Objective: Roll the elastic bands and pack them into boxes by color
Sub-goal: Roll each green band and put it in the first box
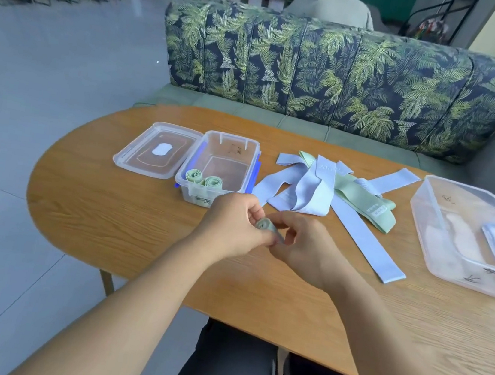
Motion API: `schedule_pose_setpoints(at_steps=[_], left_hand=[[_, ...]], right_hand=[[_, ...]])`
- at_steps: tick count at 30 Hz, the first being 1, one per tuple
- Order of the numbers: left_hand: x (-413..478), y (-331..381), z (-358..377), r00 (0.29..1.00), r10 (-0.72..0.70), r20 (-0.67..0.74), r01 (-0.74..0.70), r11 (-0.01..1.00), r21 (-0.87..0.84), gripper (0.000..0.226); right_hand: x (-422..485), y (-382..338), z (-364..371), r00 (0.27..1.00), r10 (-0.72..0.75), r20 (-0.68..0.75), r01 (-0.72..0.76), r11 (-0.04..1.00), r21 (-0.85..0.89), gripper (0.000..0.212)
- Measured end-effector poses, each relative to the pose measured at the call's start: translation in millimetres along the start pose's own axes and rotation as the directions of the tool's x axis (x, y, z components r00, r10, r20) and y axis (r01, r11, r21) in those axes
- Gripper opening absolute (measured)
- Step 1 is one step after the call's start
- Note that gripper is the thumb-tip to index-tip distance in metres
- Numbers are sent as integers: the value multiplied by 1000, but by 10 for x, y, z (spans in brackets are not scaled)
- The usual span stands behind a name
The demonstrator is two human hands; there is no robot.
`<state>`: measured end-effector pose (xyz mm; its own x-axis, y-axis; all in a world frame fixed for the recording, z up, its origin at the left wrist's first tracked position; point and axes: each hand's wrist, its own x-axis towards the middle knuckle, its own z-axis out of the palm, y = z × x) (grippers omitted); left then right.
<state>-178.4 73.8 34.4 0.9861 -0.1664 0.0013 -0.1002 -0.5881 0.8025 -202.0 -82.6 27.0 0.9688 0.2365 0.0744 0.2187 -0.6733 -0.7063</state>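
Left hand (231, 226) and right hand (304, 251) pinch a rolled green band (266, 226) between curled fingertips, over the wooden table (110, 216). 11 o'clock of hands: open clear box (251, 169), two green rolls (204, 180) at its near wall, box lid (156, 150) flat at its 9. 1 o'clock: heap of loose lilac bands (312, 186) plus a loose green band (363, 202). 3 o'clock: second clear box (424, 223). 12 o'clock, far: palm-print sofa (333, 72).
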Motion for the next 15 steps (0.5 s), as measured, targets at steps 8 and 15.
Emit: schedule_pose_setpoints(at_steps=[8, 15], left_hand=[[8, -125, -278, 978, 95, 188, -99, 995, 12, 33], [32, -219, -315, 980, 114, 161, -108, 993, -45, 37]], right_hand=[[40, -154, 125, 993, 100, 64, -108, 983, 150, 19], [103, -192, 235, 992, 129, -17, -126, 985, 121, 23]])
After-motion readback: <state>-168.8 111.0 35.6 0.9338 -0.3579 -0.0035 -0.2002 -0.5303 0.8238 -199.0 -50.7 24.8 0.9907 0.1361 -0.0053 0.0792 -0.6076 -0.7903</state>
